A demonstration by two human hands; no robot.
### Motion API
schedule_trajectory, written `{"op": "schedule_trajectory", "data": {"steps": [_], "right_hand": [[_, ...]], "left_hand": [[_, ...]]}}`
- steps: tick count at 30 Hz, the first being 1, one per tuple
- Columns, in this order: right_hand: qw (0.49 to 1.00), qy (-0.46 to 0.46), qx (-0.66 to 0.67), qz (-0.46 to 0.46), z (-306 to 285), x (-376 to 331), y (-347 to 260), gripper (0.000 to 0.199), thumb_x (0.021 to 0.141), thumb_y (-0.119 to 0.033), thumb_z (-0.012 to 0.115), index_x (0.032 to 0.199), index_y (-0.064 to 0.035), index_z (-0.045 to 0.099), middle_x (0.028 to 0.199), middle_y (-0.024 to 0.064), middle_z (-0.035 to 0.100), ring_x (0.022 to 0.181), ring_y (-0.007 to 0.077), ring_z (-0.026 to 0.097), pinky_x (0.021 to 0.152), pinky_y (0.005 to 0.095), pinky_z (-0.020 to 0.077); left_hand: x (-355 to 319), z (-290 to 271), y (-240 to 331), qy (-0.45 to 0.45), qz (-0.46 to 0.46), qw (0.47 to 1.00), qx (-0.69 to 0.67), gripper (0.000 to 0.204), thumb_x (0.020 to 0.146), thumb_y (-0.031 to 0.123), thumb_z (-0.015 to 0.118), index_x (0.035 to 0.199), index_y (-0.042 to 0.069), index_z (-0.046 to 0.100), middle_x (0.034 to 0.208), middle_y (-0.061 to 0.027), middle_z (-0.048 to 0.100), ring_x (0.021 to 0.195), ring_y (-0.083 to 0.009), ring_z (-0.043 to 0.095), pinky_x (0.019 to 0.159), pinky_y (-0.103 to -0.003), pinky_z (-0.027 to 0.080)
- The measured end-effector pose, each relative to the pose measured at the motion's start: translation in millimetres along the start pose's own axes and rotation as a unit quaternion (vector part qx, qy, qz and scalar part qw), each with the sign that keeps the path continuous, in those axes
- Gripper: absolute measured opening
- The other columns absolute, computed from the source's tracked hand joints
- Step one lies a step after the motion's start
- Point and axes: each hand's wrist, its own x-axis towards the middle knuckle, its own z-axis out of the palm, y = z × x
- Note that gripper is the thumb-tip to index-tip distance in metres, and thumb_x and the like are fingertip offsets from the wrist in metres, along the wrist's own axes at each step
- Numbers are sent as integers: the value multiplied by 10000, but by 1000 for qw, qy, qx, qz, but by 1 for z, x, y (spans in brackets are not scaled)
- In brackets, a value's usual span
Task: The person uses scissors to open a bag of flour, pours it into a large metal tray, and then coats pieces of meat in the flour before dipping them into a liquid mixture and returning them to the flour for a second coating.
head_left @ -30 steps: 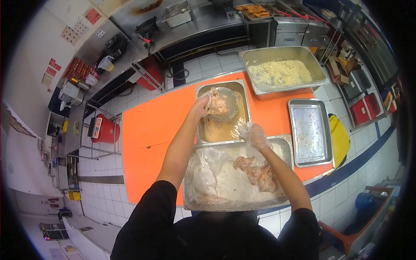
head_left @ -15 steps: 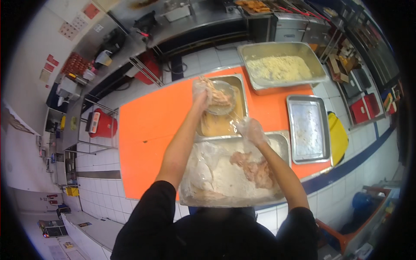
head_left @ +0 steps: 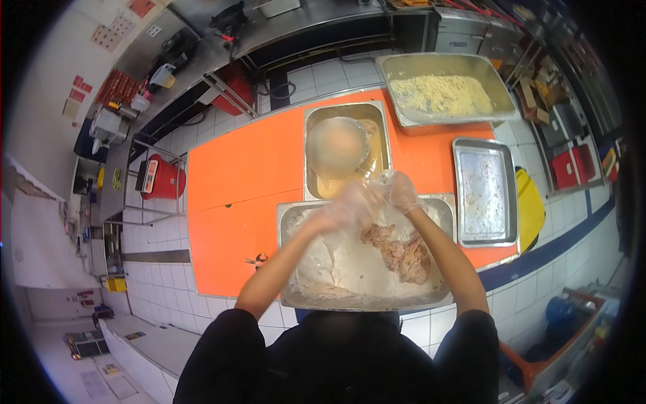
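Both my hands wear clear plastic gloves and hover close together over the far rim of a steel pan (head_left: 288,269) of white flour right in front of me. My left hand (head_left: 344,209) is motion-blurred, so I cannot make out whether it holds anything. My right hand (head_left: 402,191) is just to its right, fingers curled. Brown floured meat pieces (head_left: 398,253) lie in the flour's right half. Beyond it, a steel pan (head_left: 311,182) of yellowish liquid holds a round bowl (head_left: 336,145) of pale meat.
The pans sit on an orange table (head_left: 229,188). A large pan of yellow crumbs (head_left: 441,94) is at the far right, a flat dusted steel tray (head_left: 484,192) at the right, and a yellow object (head_left: 531,209) past it. A red bin (head_left: 161,180) stands on the tiled floor at left.
My left hand has left the round bowl and come back over the flour pan, beside my right hand. The right hand has stayed at the pan's far rim.
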Motion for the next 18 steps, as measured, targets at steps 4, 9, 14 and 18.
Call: {"op": "schedule_trajectory", "data": {"steps": [4, 9, 14, 18], "right_hand": [[999, -12, 34, -11, -6, -2, -3, 396, 848, -357, 761, 836, 34, 702, 710, 205, 660, 654, 297, 621, 659, 452, 507], [995, 62, -73, -18, 14, 11, 50, 405, 831, -330, 774, 732, 48, 665, 586, 156, 577, 553, 198, 516, 575, 430, 459], [1000, -5, 10, -28, 0, 1, -1, 391, 841, -297, 752, 719, 52, 625, 570, 115, 494, 558, 175, 469, 564, 424, 432], [998, 55, -16, -28, 17, 10, 52, 386, 844, -297, 749, 718, 46, 626, 569, 114, 491, 556, 179, 464, 567, 424, 432]], "left_hand": [[0, 52, -27, -60, 145, 974, 162, 548, 902, 377, 699, 1344, 81, 565, 1260, -204, 634, 1184, -362, 618, 1022, -452, 479], [82, -31, -9, 84, 20, 912, 401, 555, 881, 304, 672, 1359, 49, 551, 1310, -214, 629, 1209, -384, 618, 1047, -452, 499], [152, -110, -66, 108, 105, 726, 671, 493, 864, 250, 678, 1300, 46, 570, 1299, -215, 623, 1221, -356, 629, 959, -448, 552], [162, -109, -54, 60, 113, 801, 585, 525, 882, 255, 686, 1350, 57, 553, 1298, -207, 635, 1181, -368, 651, 942, -458, 562]]}}
